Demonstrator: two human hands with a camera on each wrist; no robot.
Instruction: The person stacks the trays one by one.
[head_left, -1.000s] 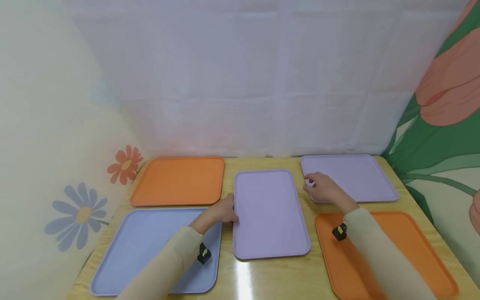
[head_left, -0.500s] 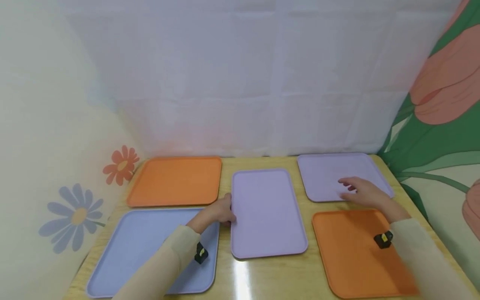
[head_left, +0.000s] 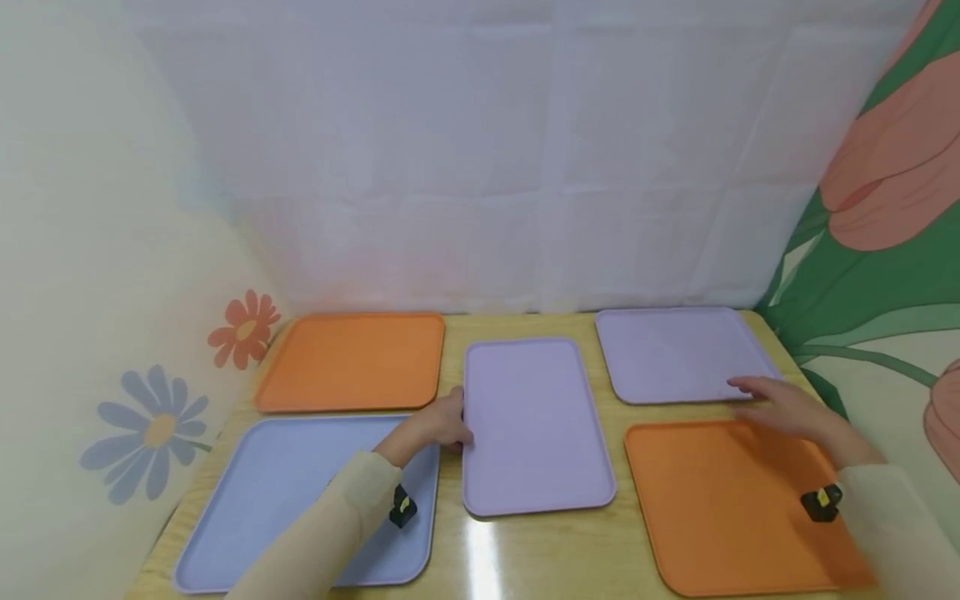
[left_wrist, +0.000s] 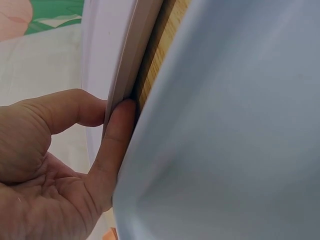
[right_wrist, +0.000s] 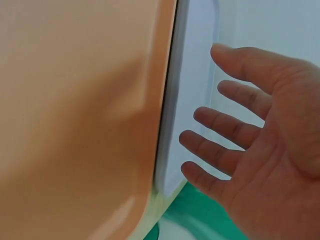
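Note:
In the head view a light purple tray [head_left: 536,429] lies lengthwise in the middle of the table. My left hand [head_left: 442,421] pinches its left rim; the left wrist view shows the thumb [left_wrist: 92,110] on the upper side and a finger beneath the edge. A blue tray [head_left: 300,475] lies under the left forearm. At the right, my right hand [head_left: 787,410] hovers with spread fingers and nothing in it. It is over the gap between a second purple tray [head_left: 675,354] behind and an orange tray [head_left: 720,508] in front, casting a shadow on the orange one.
Another orange tray [head_left: 352,362] sits at the back left, behind the blue one. The wooden table [head_left: 555,554] ends at a white cloth [head_left: 450,167] behind. Flower-painted walls stand close on both sides.
My right hand has swept rightward and a little nearer, from beside the middle tray across the back purple tray to its front right corner. The left hand keeps its place at the rim.

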